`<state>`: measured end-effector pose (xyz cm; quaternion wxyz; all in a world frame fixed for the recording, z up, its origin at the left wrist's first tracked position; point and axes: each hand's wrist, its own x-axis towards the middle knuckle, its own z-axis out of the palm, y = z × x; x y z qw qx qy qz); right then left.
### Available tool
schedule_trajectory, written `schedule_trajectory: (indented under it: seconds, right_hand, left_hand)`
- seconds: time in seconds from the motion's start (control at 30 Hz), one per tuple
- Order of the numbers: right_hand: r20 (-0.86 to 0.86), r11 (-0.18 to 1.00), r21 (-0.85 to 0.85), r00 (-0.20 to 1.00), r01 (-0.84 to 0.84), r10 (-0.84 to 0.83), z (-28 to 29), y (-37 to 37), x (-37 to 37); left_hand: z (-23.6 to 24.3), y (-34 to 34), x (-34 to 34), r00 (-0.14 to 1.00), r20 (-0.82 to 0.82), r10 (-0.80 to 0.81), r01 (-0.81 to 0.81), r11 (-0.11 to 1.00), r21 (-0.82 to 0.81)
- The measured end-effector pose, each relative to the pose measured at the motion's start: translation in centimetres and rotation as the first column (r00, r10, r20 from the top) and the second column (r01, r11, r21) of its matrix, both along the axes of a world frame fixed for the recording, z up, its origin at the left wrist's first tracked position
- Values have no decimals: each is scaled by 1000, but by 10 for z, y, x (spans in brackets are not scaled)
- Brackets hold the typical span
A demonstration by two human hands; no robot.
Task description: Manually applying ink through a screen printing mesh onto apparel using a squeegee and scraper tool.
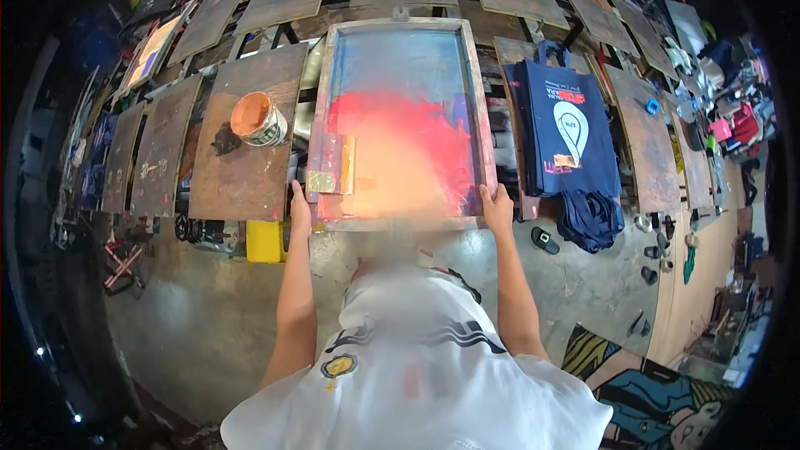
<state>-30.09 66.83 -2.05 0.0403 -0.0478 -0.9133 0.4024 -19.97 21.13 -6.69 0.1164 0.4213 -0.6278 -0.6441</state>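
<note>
A screen-printing frame (402, 121) is gripped at its near edge by both bare hands: the left hand (300, 210) is closed around the near left corner, and the right hand (497, 208) is closed around the near right corner, thumb laid on the frame's top face. The frame lies flat over a printing pallet in the middle of a ring of brown pallets, its mesh smeared with red ink (392, 129) across the centre (the far part of the mesh shows blue-grey). A squeegee with a yellowish handle (333, 165) is laid inside the frame against its left side, near the left hand. On the brown pallet (242, 158) just left of the frame, an open tub of orange-red ink (257, 119) is set near the far right corner of that pallet, well apart from the left hand. To the right of the frame, a navy tote bag (567, 129) with a white and red print is stretched over the neighbouring pallet, and a bundle of dark blue bags (590, 218) hangs at that pallet's near edge. A yellow box (265, 242) is seen beneath the pallets, below the left hand, above the concrete floor (208, 317).
</note>
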Motion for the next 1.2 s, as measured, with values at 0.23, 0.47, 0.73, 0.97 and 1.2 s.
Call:
schedule_trajectory:
  seconds: [0.23,0.47,0.73,0.97,1.2]
  right_hand:
    - [4,1000,-7,1000,-14,14,-6,-3,-4]
    - [3,1000,17,1000,-17,17,-14,0,-7]
    - [-438,929,310,897,202,-49,23,-37,-10]
    - [-467,961,79,842,-263,269,101,-233,-37]
    - [-277,805,99,760,-585,587,148,-434,-50]
  left_hand:
    - [-1,-7,3,998,-60,2,-7,997,-79]
    - [12,16,10,953,-274,128,-227,902,-368]
    - [-6,14,29,958,-273,86,-178,925,-335]
    - [51,-45,39,933,-353,-74,-11,972,-233]
    - [89,-134,20,849,-526,-53,-51,982,-182]
